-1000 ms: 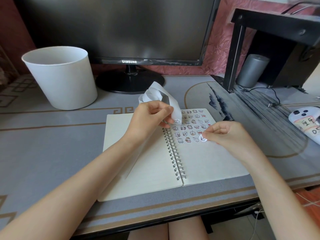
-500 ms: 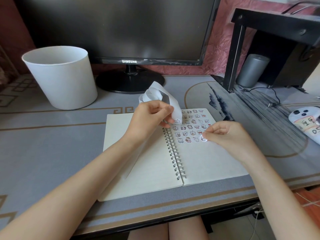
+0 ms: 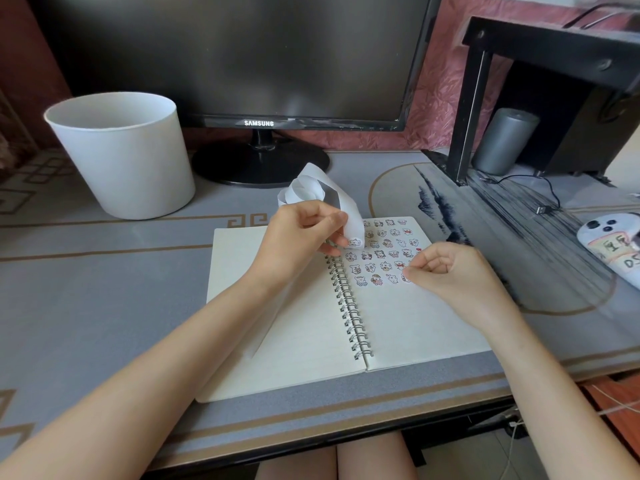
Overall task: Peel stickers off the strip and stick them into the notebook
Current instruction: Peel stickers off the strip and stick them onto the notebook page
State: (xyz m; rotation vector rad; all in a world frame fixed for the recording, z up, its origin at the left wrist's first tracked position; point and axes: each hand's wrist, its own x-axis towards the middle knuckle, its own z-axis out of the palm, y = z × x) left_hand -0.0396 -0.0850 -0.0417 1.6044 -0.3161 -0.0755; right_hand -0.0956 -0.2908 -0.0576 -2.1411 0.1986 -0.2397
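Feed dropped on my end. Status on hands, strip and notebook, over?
Left hand grips the sticker strip above the spiral. Right hand pinches a sticker at the bottom row's end, notebook right page. Nothing in the way.

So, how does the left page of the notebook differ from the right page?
The left page is bare; the right page carries rows of small stickers in its upper part. The loose end of the strip hangs over the left page from the left hand; the right hand touches the right page at its stickers. Both lie flat, joined by the spiral.
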